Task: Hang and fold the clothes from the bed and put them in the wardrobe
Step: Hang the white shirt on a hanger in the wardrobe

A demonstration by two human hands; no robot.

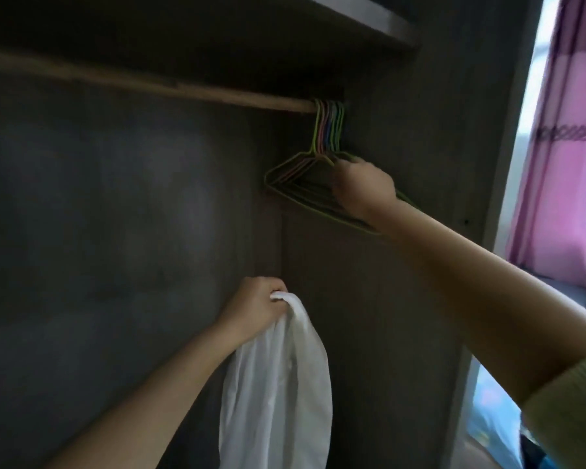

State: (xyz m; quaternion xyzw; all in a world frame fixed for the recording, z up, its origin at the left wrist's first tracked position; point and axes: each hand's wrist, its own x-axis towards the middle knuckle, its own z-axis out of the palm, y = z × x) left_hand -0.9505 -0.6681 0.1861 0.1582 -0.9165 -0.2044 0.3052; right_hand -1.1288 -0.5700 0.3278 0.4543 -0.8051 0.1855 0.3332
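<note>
I look into a dark wardrobe. A wooden rail [149, 81] runs across its top. Several thin wire hangers [295, 174], green, pink and blue, hang bunched at the rail's right end. My right hand [364, 191] reaches up into the bunch, its fingers curled round the hangers' wires just below the necks. Lower down, my left hand [254, 304] grips the top of a white garment [278, 394]. The cloth hangs straight down from my fist to the bottom edge of the view.
A shelf [362, 18] sits above the rail. The wardrobe's side panel [437, 130] stands right of the hangers. Beyond it are a pink curtain [569, 164] and a bright window. Blue bedding [491, 418] shows at the lower right.
</note>
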